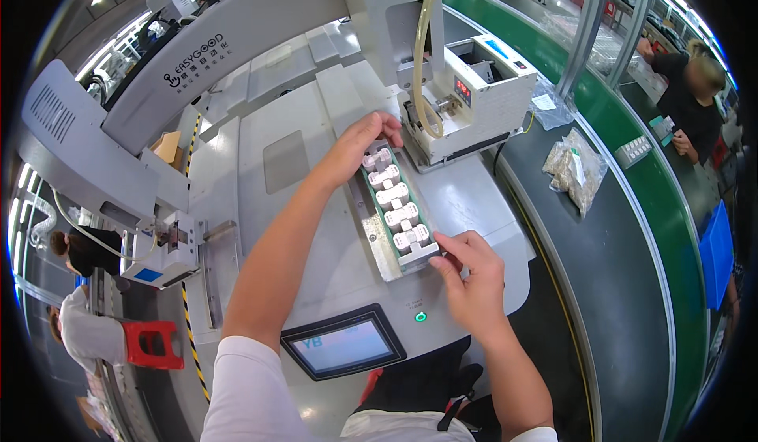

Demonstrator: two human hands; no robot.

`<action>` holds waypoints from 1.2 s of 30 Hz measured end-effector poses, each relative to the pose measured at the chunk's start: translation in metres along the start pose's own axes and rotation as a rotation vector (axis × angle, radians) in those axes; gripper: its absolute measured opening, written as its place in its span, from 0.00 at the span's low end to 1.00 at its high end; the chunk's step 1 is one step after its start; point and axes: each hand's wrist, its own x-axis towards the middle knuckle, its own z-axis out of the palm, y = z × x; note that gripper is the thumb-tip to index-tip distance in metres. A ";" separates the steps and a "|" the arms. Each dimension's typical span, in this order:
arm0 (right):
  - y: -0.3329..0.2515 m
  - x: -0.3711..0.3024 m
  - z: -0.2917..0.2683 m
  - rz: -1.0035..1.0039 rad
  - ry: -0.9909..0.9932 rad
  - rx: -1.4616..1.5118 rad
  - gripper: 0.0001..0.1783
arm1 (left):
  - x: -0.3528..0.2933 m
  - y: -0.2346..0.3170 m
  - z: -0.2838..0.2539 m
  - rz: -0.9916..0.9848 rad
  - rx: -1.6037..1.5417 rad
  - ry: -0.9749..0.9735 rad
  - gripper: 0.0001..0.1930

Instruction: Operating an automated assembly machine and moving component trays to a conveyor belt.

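A narrow holder [379,256] lies lengthwise on the grey machine table, carrying a green-edged strip [418,261] with several white plastic parts [401,215] in a row. Each part has paired round tops. My left hand [365,146] reaches to the far end of the strip, its fingers curled around that end and partly hidden. At the near end, my right hand [474,272] grips the strip's corner between thumb and fingers. The strip lies flat between both hands.
The machine's grey gantry [237,39] arches behind, and a white feeder box [482,99] with a hose stands just beyond the strip. A lit screen [343,347] and green button [420,316] sit nearer. On the right, a conveyor [616,284] bears a bag of parts [575,170]; a person [687,103] works beyond.
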 end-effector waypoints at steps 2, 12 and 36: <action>-0.003 0.004 0.002 -0.022 0.032 0.022 0.22 | -0.001 -0.004 -0.005 -0.004 -0.009 0.009 0.27; 0.016 0.022 -0.012 -0.153 -0.055 0.029 0.26 | -0.002 -0.005 -0.006 -0.038 -0.160 0.009 0.27; 0.009 0.008 0.005 0.025 0.159 0.010 0.15 | 0.000 0.000 -0.004 -0.099 -0.169 0.024 0.28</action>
